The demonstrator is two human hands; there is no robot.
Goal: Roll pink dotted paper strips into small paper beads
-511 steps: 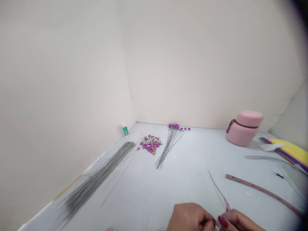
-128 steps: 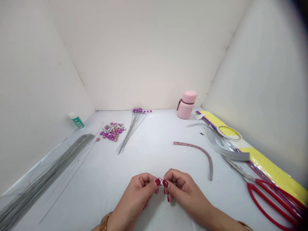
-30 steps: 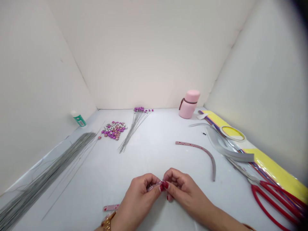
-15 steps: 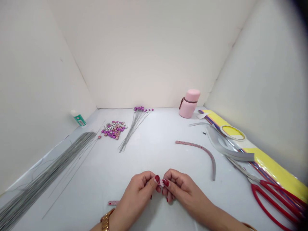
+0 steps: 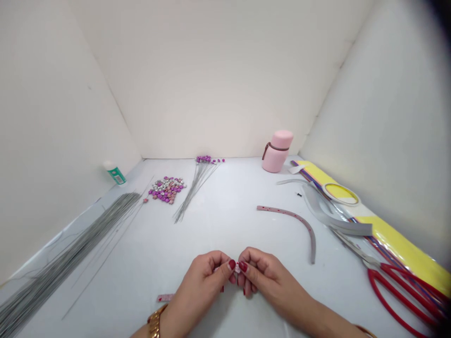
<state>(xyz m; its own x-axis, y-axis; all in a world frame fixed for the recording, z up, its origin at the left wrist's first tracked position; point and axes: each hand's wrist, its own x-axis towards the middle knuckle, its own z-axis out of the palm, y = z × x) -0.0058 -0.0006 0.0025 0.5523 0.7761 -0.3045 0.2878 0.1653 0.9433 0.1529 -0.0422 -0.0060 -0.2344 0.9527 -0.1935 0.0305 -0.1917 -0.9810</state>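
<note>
Between the fingertips of both hands is a small pink paper strip [image 5: 237, 268] with red marks, folded up and mostly hidden. My left hand [image 5: 211, 272] pinches it from one side, thumb on top. From the other side my right hand [image 5: 260, 272] grips it between thumb and forefinger. The two thumbs nearly meet over it. Under my left wrist pokes out the end of another pink strip [image 5: 165, 297]. A longer curved pink strip [image 5: 294, 215] lies beyond my right hand.
At left lie a bundle of thin wires [image 5: 81, 244], a heap of small folded paper stars [image 5: 167, 189] and a glue stick [image 5: 115, 172]. Wires with purple stars [image 5: 197, 185] lie at the back, near a pink flask [image 5: 277, 152]. Red-handled scissors [image 5: 387, 272], tape [image 5: 340, 194] and yellow paper [image 5: 398, 234] line the right.
My fingertips have shifted slightly around the small pink strip, and the thumbs are a little closer together. Everything else on the table lies as before.
</note>
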